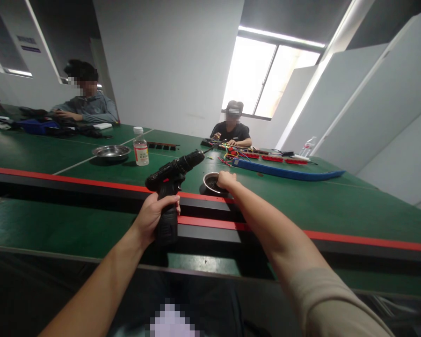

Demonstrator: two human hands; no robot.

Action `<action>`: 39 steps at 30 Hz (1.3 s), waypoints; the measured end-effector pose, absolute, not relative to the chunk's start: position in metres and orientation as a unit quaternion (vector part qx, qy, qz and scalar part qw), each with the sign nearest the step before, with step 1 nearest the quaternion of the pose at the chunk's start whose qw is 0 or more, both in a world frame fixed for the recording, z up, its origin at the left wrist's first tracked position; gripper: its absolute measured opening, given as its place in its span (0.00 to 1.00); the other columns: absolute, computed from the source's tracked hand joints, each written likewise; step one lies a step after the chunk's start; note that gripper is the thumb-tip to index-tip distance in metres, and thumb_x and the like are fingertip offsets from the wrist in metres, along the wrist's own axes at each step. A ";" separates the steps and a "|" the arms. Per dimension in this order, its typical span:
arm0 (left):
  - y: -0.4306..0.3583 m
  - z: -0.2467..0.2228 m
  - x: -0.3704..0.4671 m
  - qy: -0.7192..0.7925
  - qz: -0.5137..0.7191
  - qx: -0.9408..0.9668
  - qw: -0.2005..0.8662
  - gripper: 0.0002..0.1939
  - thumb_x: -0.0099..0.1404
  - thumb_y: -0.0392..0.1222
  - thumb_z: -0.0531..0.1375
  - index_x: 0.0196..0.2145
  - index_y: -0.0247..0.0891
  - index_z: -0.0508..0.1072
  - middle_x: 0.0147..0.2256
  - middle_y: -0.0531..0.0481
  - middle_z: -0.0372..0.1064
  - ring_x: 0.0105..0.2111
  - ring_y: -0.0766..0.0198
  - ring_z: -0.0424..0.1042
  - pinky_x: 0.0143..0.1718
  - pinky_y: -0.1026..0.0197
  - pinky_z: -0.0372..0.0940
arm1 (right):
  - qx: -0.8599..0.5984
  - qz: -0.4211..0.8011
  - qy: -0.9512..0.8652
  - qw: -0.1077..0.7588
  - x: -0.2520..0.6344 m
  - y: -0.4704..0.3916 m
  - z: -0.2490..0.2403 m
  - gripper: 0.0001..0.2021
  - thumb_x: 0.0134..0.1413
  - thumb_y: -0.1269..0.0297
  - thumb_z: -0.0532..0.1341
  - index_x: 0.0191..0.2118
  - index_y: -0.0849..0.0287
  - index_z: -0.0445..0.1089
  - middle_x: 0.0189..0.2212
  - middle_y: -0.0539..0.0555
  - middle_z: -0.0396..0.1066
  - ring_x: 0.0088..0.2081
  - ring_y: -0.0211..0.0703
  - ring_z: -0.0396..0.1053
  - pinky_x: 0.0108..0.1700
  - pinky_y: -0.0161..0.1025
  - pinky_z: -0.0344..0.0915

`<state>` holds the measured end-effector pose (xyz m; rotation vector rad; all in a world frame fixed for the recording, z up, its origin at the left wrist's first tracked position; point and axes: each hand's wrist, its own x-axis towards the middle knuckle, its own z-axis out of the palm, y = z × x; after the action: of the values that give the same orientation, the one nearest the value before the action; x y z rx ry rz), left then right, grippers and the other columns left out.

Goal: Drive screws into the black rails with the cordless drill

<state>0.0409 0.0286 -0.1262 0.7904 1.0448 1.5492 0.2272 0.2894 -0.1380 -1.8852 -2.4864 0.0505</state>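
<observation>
My left hand (157,213) is wrapped round the grip of a black cordless drill (175,171), whose bit points up and away to the right. Reaching forward, my right hand (227,179) is at a small metal bowl (207,177) with dark contents. Its fingertips dip inside the rim, so whether they hold anything is hidden. Two long black bars with red top faces lie across the table in front of me; the far red bar (73,176) passes behind the drill, and the nearer red bar (372,239) runs under my right arm.
A wide metal bowl (111,152) and a clear bottle (141,149) stand on the green table (365,201) at left. Beyond the small bowl lie a long blue strip (287,170), coloured wires and red blocks (272,158). Two people sit across the table, one far left.
</observation>
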 end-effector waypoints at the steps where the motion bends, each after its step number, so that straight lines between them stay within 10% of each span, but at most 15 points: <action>1: 0.028 -0.126 0.041 0.437 0.647 0.334 0.528 0.14 0.55 0.40 0.70 0.35 0.32 0.72 0.25 0.51 0.71 0.23 0.66 0.70 0.24 0.65 0.67 | -0.604 0.018 -0.797 0.013 0.227 0.289 -0.138 0.13 0.57 0.64 0.64 0.47 0.62 0.76 0.47 0.67 0.76 0.51 0.57 0.73 0.55 0.49 0.62; 17: 0.023 -0.126 0.042 0.435 0.630 0.372 0.524 0.12 0.56 0.42 0.69 0.31 0.33 0.71 0.23 0.50 0.70 0.21 0.66 0.69 0.23 0.65 0.64 | -0.515 0.163 -0.812 0.222 0.271 0.256 -0.118 0.07 0.55 0.65 0.66 0.35 0.64 0.77 0.30 0.56 0.77 0.29 0.39 0.70 0.32 0.33 0.62; 28: 0.023 -0.127 0.040 0.444 0.610 0.391 0.527 0.14 0.55 0.43 0.69 0.34 0.33 0.71 0.25 0.49 0.71 0.22 0.65 0.70 0.22 0.66 0.63 | -0.380 0.423 -0.730 0.380 0.300 0.157 -0.122 0.16 0.49 0.54 0.71 0.39 0.61 0.80 0.38 0.57 0.79 0.41 0.45 0.74 0.48 0.41 0.67; 39: 0.018 -0.118 0.034 0.479 0.518 0.449 0.549 0.14 0.56 0.46 0.69 0.33 0.34 0.74 0.25 0.48 0.71 0.21 0.64 0.68 0.20 0.66 0.61 | -0.357 0.577 -0.513 0.526 0.326 0.114 -0.143 0.20 0.47 0.46 0.72 0.32 0.59 0.74 0.27 0.50 0.70 0.27 0.35 0.63 0.30 0.34 0.62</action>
<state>0.0342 0.0181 -0.1181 1.0627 1.1337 1.2263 0.3257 0.1138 -0.1430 -0.8528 -1.2267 1.3808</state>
